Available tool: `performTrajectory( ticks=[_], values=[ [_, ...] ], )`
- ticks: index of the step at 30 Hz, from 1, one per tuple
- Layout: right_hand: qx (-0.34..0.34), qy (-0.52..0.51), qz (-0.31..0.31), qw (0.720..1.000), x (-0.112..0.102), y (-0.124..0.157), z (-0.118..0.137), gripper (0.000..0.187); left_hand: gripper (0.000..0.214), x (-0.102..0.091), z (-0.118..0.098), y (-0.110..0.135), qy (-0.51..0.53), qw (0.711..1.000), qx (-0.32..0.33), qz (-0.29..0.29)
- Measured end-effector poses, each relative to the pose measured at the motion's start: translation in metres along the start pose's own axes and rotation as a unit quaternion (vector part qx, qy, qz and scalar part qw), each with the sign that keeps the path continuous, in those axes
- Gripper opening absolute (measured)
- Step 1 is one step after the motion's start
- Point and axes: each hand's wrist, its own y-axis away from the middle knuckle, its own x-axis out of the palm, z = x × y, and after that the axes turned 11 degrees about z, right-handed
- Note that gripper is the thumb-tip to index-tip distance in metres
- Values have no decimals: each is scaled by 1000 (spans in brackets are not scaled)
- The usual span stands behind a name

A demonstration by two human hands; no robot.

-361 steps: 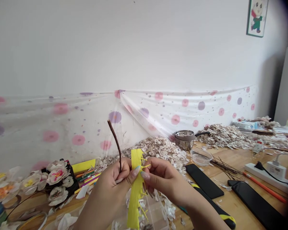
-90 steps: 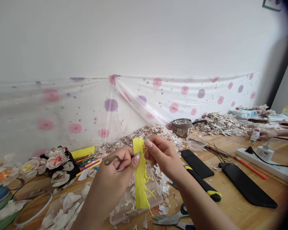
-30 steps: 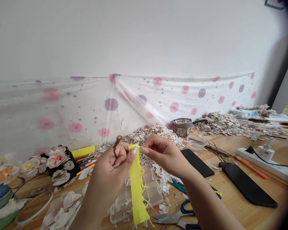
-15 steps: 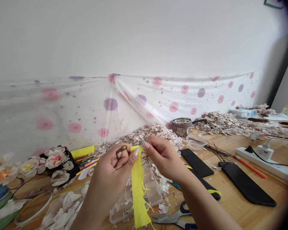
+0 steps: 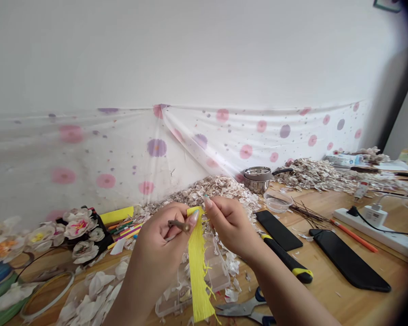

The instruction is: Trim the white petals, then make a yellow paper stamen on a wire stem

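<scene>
- We held a short brown twig point(image 5: 178, 224) crosswise in our closed left hand point(image 5: 156, 253), with the fingers curled round it and its knobbed end showing above them
- Our right hand point(image 5: 231, 226) was nearly closed, its thumb and forefinger pinching the top of a yellow fringed crepe-paper strip point(image 5: 197, 271) beside the left thumb
- The strip hung down between both hands, over a clear plastic compartment box point(image 5: 215, 276), its fringe loose
- The step in hand appeared to be bringing the strip's top end to the twig; they looked close, though we could not tell whether they touched
- The next move seemed to call for a firm pinch, keeping the strip's top end against the twig
- On the wooden bench point(image 5: 326, 301) lay scissors point(image 5: 241, 310), with a pile of pale paper scraps point(image 5: 207, 194) behind our hands
</scene>
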Motion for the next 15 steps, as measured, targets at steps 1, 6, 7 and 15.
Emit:
performTrajectory(
  ticks=[1,6,7,15],
  values=[
    [-3,-19,9,1000,-1,1,0,44,43,0,0,0,-2,1000,0,-4],
    [5,-141,23,990,-6,2,-4,49,45,-3,2,0,13,999,0,-29],
    [9,-164,21,986,-6,2,-5,52,45,-4,2,0,19,999,1,-32],
    [75,-252,90,961,-8,-1,-7,58,47,-7,7,-4,41,994,7,-105]
  ],
)
